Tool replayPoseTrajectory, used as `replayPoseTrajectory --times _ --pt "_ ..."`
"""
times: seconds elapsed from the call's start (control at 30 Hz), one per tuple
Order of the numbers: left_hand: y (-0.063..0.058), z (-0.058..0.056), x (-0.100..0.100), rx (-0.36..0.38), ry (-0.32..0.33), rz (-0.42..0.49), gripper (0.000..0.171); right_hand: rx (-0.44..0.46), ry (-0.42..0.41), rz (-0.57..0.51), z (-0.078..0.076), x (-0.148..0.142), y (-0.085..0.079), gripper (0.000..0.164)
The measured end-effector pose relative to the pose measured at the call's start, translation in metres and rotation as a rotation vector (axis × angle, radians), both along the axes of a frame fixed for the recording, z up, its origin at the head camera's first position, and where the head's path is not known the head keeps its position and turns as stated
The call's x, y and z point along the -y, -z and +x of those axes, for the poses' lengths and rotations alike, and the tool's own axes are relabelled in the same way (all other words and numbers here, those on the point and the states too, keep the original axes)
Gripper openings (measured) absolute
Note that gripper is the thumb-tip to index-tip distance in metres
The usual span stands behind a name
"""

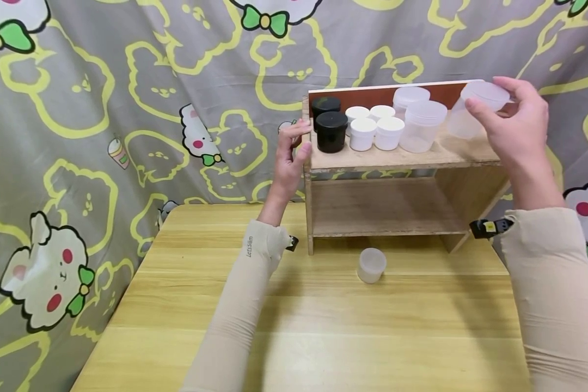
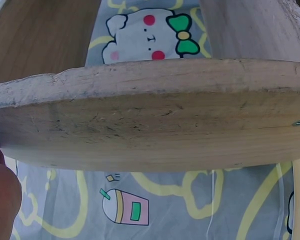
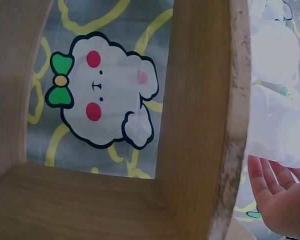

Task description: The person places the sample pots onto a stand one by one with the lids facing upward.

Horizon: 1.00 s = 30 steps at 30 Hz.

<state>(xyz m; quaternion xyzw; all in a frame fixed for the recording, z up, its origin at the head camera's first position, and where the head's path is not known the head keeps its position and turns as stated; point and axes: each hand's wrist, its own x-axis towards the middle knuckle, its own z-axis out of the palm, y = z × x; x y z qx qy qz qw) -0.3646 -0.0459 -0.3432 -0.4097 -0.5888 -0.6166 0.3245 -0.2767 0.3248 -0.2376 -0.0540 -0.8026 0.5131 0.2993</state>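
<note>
My right hand (image 1: 516, 120) holds a large frosted clear plastic jar (image 1: 467, 117) with a lid, tilted, at the right end of the wooden shelf's top (image 1: 372, 160). In the right wrist view, the fingers (image 3: 270, 182) lie under and along that jar (image 3: 280, 125). At the shelf's left upper edge my left hand (image 1: 290, 158) grips the side panel, fingertips near the top and thumb at the front. Two more clear jars (image 1: 423, 125) stand left of the held one. Beside them are several small white jars (image 1: 389, 133) and two black jars (image 1: 331, 132).
A small clear jar (image 1: 371, 265) stands on the wooden table (image 1: 323, 326) in front of the shelf. The shelf has a lower board (image 1: 382, 207) between its side panels. A patterned curtain (image 1: 201, 109) hangs behind the table.
</note>
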Motion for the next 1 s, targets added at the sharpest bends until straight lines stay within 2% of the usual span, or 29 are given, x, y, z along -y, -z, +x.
replayPoseTrajectory --times 0.13,0.33,0.57,0.63,0.77,1.0 --pt "0.000 0.000 0.000 -0.002 -0.001 -0.002 0.034 0.037 -0.014 -0.020 -0.012 0.005 -0.006 0.068" --pt "-0.001 0.003 -0.001 -0.009 -0.006 -0.007 0.034 0.043 -0.043 -0.079 -0.028 0.011 -0.010 0.070" --pt "-0.019 0.027 0.000 -0.001 -0.016 -0.018 0.032 0.043 -0.064 -0.098 -0.045 0.016 -0.010 0.072" --pt "-0.023 0.032 0.000 0.000 -0.014 -0.019 0.031 0.054 -0.067 -0.105 -0.048 0.016 -0.008 0.073" --pt "-0.024 0.033 -0.001 -0.002 -0.006 -0.017 0.030 0.084 -0.070 -0.113 -0.051 0.015 -0.003 0.074" --pt "-0.023 0.033 0.000 0.001 -0.006 -0.011 0.029 0.142 -0.055 -0.066 -0.054 0.016 0.006 0.077"
